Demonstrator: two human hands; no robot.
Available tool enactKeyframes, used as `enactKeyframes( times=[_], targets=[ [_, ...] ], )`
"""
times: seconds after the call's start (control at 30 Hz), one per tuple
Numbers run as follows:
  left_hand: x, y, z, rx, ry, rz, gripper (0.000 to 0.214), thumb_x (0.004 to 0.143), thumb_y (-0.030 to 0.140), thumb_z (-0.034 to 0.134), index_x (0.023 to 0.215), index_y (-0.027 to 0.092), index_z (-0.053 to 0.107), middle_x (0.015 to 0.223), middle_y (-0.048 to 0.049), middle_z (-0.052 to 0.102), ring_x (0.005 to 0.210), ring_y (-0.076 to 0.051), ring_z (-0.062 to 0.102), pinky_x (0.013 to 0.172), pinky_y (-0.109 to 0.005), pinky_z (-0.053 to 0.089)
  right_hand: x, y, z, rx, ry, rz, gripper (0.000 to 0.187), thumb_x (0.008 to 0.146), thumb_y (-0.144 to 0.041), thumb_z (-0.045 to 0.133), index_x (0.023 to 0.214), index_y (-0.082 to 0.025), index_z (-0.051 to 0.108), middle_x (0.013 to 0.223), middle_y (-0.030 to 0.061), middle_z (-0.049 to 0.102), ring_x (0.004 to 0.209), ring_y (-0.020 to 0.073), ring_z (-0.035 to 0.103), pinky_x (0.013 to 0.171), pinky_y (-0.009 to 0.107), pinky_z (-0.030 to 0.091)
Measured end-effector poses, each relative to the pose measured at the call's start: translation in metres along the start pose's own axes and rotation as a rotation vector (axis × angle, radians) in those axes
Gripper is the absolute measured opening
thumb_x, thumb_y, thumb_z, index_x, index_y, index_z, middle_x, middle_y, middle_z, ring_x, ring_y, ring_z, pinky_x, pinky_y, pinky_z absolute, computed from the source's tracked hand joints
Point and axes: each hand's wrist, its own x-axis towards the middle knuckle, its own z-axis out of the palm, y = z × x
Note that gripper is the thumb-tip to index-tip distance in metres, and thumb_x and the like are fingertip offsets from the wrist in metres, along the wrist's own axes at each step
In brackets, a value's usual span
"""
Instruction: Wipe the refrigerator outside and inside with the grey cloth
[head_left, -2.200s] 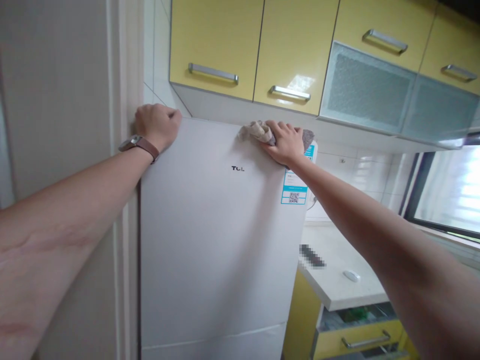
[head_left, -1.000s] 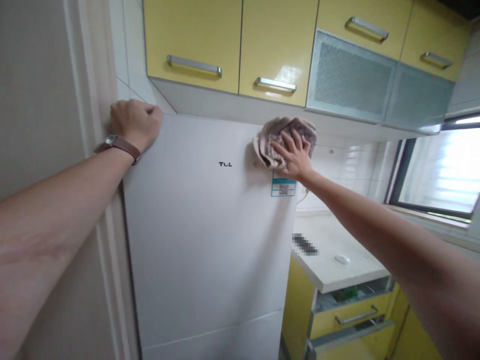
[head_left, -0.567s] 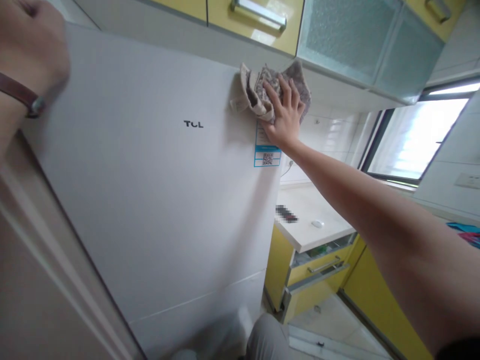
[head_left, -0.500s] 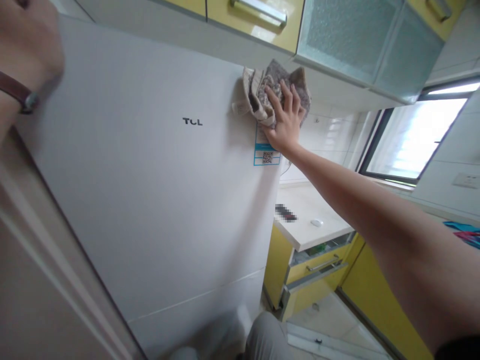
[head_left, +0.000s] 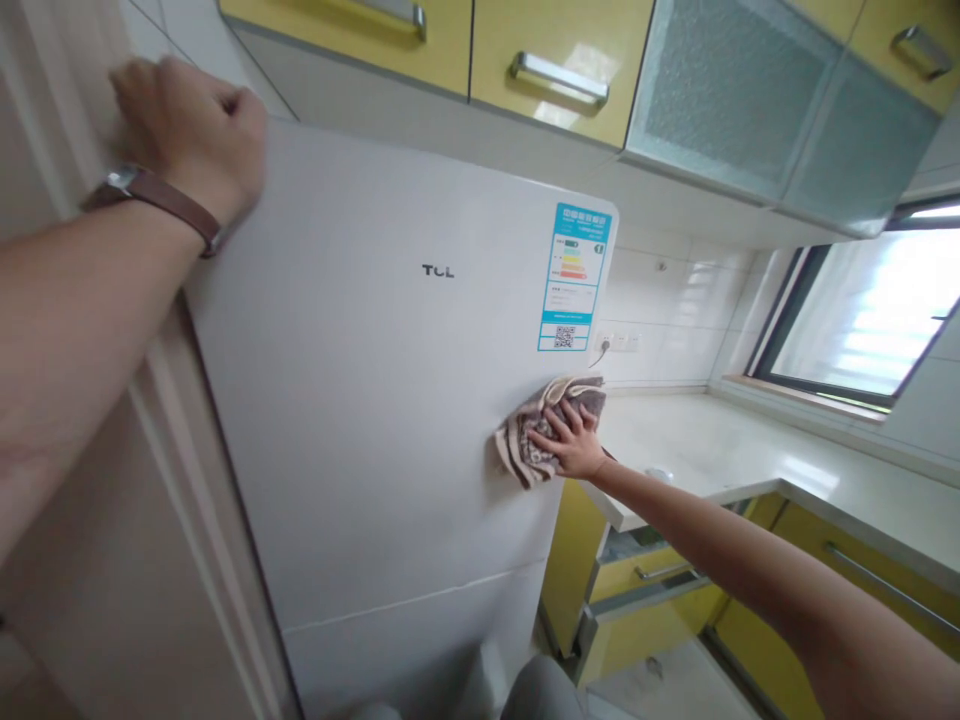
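A tall white fridge [head_left: 352, 400] fills the middle of the frame, leaning with the camera's tilt, under yellow wall cabinets [head_left: 450, 50] along the top. A folded brown-and-cream cloth [head_left: 519, 442] lies against the fridge door just right of centre, near the door's right edge and below a blue-bordered label [head_left: 575, 270]. The right hand [head_left: 571, 440] is laid over the cloth with fingers spread, pressing it to the door rather than closing around it. At upper left, the left hand [head_left: 191, 130], with a watch [head_left: 176, 205] at its wrist, is curled into a fist by the fridge's top corner; whether anything is inside cannot be told. As a judgement, the wiping is under way: the cloth covers only a small patch, and the lower section, beneath the pale seam, is away from it. No streak or mark shows which parts are done, so what is left stays uncertain. The cloth's long axis seems to slant from lower left to upper right, its layered, striped edges facing lower left. A white counter [head_left: 660, 420] extends at right.
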Motion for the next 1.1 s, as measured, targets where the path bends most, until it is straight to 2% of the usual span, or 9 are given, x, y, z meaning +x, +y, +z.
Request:
enactKeyframes(
  times=[0.1,0.2,0.33,0.43,0.53,0.63,0.83,0.97,1.1],
  targets=[
    [-0.001,0.006,-0.004,0.026,0.105,0.037,0.058,0.097,0.037,0.035,0.127,0.005,0.073,0.123,-0.0192,0.072,0.128,-0.035,0.058,0.105,-0.053,0.037,0.012,0.013,-0.016,0.107,-0.245,-0.287,0.059,0.086,-0.049,0.055,0.144,-0.059,0.051,0.153,-0.0068,0.056,0.145,0.0385,0.044,0.110,0.066,0.033],
    [0.001,0.004,-0.004,0.053,0.094,0.044,0.056,0.097,0.037,0.036,0.127,0.008,0.073,0.121,-0.0179,0.073,0.121,-0.033,0.062,0.100,-0.050,0.041,0.051,0.042,-0.047,0.166,-0.355,-0.411,0.057,0.088,-0.046,0.049,0.145,-0.056,0.052,0.155,-0.0118,0.053,0.150,0.0319,0.039,0.116,0.060,0.028],
    [0.002,0.002,-0.004,0.043,0.056,0.055,0.056,0.099,0.040,0.036,0.129,0.011,0.073,0.122,-0.0166,0.073,0.117,-0.033,0.062,0.098,-0.050,0.041,0.128,0.085,-0.097,0.047,-0.116,-0.238,0.060,0.087,-0.067,0.044,0.138,-0.044,0.064,0.157,-0.0016,0.052,0.155,0.0368,0.025,0.119,0.062,0.017],
    [0.002,0.003,-0.005,0.017,0.058,0.016,0.055,0.099,0.040,0.037,0.128,0.010,0.073,0.124,-0.0172,0.072,0.118,-0.034,0.061,0.102,-0.053,0.039,0.195,0.105,-0.134,-0.119,0.093,-0.081,0.078,0.084,-0.076,0.045,0.149,-0.035,0.054,0.167,0.0049,0.036,0.154,0.0447,0.019,0.114,0.068,0.019],
    [0.002,0.004,-0.006,0.002,0.014,0.001,0.056,0.100,0.044,0.035,0.133,0.015,0.070,0.132,-0.0127,0.070,0.120,-0.033,0.059,0.104,-0.052,0.036,0.257,0.106,-0.165,-0.190,0.237,0.122,0.078,0.092,-0.069,0.039,0.160,-0.032,0.036,0.169,0.0091,0.028,0.152,0.0471,0.017,0.109,0.068,0.024],
    [0.003,0.003,-0.007,0.034,-0.005,0.000,0.060,0.100,0.046,0.030,0.135,0.017,0.069,0.134,-0.0104,0.070,0.118,-0.030,0.058,0.101,-0.047,0.035,0.296,0.097,-0.178,-0.217,0.295,0.265,0.072,0.097,-0.061,0.032,0.163,-0.030,0.029,0.163,0.0138,0.034,0.145,0.0472,0.026,0.106,0.067,0.027],
    [0.006,0.003,-0.007,0.112,-0.036,0.007,0.066,0.098,0.051,0.022,0.134,0.021,0.068,0.131,-0.0073,0.071,0.113,-0.024,0.056,0.094,-0.040,0.033,0.305,0.092,-0.170,-0.186,0.362,0.298,0.068,0.099,-0.057,0.025,0.160,-0.028,0.034,0.148,0.0160,0.048,0.133,0.0467,0.037,0.104,0.068,0.026],
    [0.006,0.004,-0.008,0.077,-0.044,0.003,0.064,0.098,0.049,0.024,0.131,0.018,0.070,0.130,-0.0106,0.071,0.114,-0.026,0.057,0.096,-0.042,0.032,0.303,0.087,-0.168,-0.188,0.393,0.326,0.067,0.099,-0.055,0.025,0.158,-0.027,0.037,0.147,0.0171,0.049,0.132,0.0465,0.037,0.103,0.068,0.027],
    [0.004,0.005,-0.009,0.089,-0.037,0.008,0.063,0.100,0.047,0.025,0.130,0.017,0.072,0.129,-0.0125,0.072,0.116,-0.027,0.059,0.094,-0.041,0.034,0.296,0.067,-0.163,-0.160,0.445,0.379,0.070,0.098,-0.059,0.028,0.161,-0.028,0.032,0.155,0.0169,0.041,0.139,0.0469,0.032,0.105,0.071,0.025]
  ],
)
